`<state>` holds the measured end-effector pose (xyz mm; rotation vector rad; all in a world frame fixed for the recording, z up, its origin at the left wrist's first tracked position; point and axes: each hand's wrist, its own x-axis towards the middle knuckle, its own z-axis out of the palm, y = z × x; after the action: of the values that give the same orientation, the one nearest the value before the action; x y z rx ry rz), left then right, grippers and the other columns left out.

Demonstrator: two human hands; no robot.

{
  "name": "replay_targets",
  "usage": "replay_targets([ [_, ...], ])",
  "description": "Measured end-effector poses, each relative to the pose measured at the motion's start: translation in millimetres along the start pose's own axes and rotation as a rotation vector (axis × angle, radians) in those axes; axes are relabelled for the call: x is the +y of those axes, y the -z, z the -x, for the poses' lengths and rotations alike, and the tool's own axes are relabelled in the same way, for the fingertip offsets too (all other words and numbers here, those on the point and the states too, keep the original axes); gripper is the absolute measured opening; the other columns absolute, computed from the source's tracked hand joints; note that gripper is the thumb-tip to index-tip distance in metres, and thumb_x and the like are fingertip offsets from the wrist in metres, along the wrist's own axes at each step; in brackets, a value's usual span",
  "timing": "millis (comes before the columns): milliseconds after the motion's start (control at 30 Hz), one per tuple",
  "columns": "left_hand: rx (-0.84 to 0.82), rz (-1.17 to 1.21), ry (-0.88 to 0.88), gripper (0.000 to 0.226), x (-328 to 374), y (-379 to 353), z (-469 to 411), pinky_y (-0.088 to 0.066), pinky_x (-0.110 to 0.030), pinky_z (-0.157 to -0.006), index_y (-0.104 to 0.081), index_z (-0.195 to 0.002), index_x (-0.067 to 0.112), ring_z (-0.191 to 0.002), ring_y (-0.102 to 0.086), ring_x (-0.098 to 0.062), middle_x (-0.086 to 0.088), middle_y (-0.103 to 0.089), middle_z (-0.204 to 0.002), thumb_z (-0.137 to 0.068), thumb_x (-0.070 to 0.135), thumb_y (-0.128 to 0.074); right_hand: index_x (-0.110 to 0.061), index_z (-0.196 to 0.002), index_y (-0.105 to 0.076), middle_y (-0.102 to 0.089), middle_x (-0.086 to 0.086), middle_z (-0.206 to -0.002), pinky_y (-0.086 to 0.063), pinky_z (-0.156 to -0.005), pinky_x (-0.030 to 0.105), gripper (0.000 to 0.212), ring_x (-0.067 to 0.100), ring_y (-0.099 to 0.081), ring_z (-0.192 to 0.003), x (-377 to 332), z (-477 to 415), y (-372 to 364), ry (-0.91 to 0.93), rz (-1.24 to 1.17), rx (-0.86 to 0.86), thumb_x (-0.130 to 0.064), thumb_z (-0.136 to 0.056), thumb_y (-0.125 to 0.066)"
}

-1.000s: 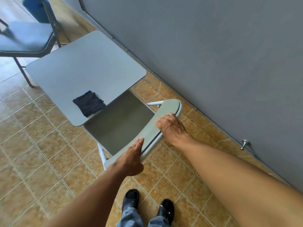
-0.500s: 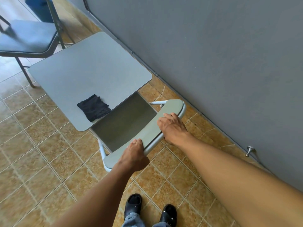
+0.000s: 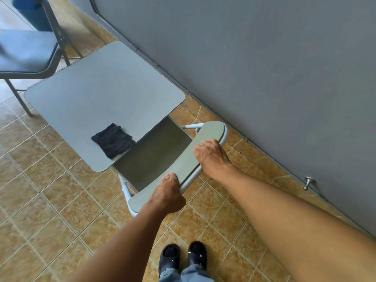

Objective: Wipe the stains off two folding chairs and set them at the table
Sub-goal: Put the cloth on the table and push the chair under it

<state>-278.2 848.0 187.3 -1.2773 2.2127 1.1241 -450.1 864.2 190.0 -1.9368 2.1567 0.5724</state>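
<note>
A grey-green folding chair (image 3: 154, 159) stands in front of me with its seat pushed partly under the grey table (image 3: 97, 94). My left hand (image 3: 168, 194) grips the top edge of the chair's backrest near its left end. My right hand (image 3: 211, 157) grips the same backrest towards its right end, fingers curled over the front face. A folded black cloth (image 3: 114, 140) lies on the table's near corner. A second chair with a blue padded seat (image 3: 26, 51) stands at the table's far left.
A grey wall (image 3: 264, 78) runs along the right, close to the chair, with a metal door stop (image 3: 308, 183) near the floor. Tan floor tiles (image 3: 50, 210) spread to the left. My feet in black sandals (image 3: 183, 257) stand just behind the chair.
The chair has slid a little further under the table with both hands holding its backrest. My left hand's fingers have curled tighter over the top edge.
</note>
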Motion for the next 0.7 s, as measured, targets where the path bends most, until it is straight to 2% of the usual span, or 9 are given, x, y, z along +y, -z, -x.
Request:
replay_targets([
  [167,0.017,0.020,0.009,0.028,2,1,3,-0.050,-0.034,-0.073,-0.045,-0.096,0.019,-0.082,-0.049,-0.016,0.001,-0.047,-0.092,-0.072,0.010,-0.056,-0.018,-0.119,-0.056,-0.060,0.003,-0.118,-0.035,-0.103,0.040,0.027,0.025,-0.049,-0.116,1,1,5,0.009,-0.008,-0.030,-0.012,-0.093,-0.052],
  [267,0.012,0.028,0.022,0.025,4,6,13,-0.052,-0.035,-0.072,-0.046,-0.096,0.019,-0.080,-0.051,-0.015,0.001,-0.049,-0.092,-0.076,0.008,-0.057,-0.018,-0.123,-0.053,-0.055,0.005,-0.124,-0.028,-0.109,0.044,0.038,0.028,-0.043,-0.122,-1,3,19,0.029,-0.053,-0.150,-0.005,-0.087,-0.055],
  [333,-0.019,0.012,0.021,0.026,5,14,22,-0.053,-0.035,-0.070,-0.046,-0.098,0.020,-0.079,-0.053,-0.015,0.001,-0.051,-0.093,-0.078,0.013,-0.060,-0.018,-0.118,-0.053,-0.052,0.006,-0.121,-0.022,-0.113,0.048,0.042,0.028,-0.042,-0.122,-2,9,33,0.085,-0.132,-0.263,0.000,-0.080,-0.060],
  [367,-0.036,-0.002,0.015,0.030,4,19,27,-0.053,-0.035,-0.071,-0.047,-0.104,0.020,-0.081,-0.054,-0.016,0.000,-0.054,-0.096,-0.078,0.018,-0.063,-0.018,-0.112,-0.052,-0.052,0.006,-0.117,-0.023,-0.113,0.049,0.040,0.027,-0.044,-0.119,-4,14,38,0.119,-0.206,-0.302,0.000,-0.078,-0.061],
  [433,-0.051,-0.041,-0.001,0.061,0,31,33,-0.051,-0.036,-0.083,-0.043,-0.130,0.018,-0.100,-0.057,-0.022,-0.005,-0.057,-0.117,-0.077,0.033,-0.071,-0.017,-0.107,-0.052,-0.054,0.006,-0.112,-0.040,-0.105,0.044,0.035,0.027,-0.050,-0.110,-11,26,51,0.143,-0.376,-0.320,-0.004,-0.076,-0.059],
  [500,-0.031,-0.090,0.008,0.093,-8,46,39,-0.039,-0.038,-0.105,-0.023,-0.150,0.014,-0.130,-0.044,-0.027,-0.008,-0.043,-0.146,-0.077,0.047,-0.072,-0.013,-0.119,-0.053,-0.056,0.008,-0.125,-0.048,-0.100,0.043,0.042,0.030,-0.054,-0.116,-23,34,64,0.137,-0.474,-0.295,-0.006,-0.078,-0.057],
  [533,-0.014,-0.117,0.014,0.096,-13,55,41,-0.032,-0.040,-0.111,-0.017,-0.152,0.013,-0.137,-0.035,-0.026,-0.008,-0.035,-0.152,-0.080,0.051,-0.068,-0.011,-0.125,-0.052,-0.053,0.009,-0.134,-0.047,-0.103,0.045,0.046,0.031,-0.052,-0.123,-29,36,70,0.134,-0.476,-0.271,-0.005,-0.080,-0.055],
  [600,0.026,-0.166,0.037,0.083,-23,74,42,-0.023,-0.041,-0.116,-0.013,-0.152,0.011,-0.143,-0.025,-0.026,-0.009,-0.026,-0.157,-0.091,0.050,-0.054,-0.008,-0.132,-0.048,-0.045,0.010,-0.146,-0.043,-0.108,0.046,0.047,0.031,-0.047,-0.131,-40,36,85,0.131,-0.451,-0.216,-0.003,-0.086,-0.048],
  [700,0.082,-0.137,0.060,0.061,-38,108,44,-0.019,-0.043,-0.117,-0.015,-0.150,0.004,-0.145,-0.018,-0.028,-0.014,-0.021,-0.158,-0.102,0.037,-0.032,-0.007,-0.139,-0.041,-0.038,0.010,-0.151,-0.039,-0.111,0.044,0.046,0.030,-0.040,-0.137,-61,28,119,0.119,-0.430,-0.176,-0.003,-0.093,-0.041],
])
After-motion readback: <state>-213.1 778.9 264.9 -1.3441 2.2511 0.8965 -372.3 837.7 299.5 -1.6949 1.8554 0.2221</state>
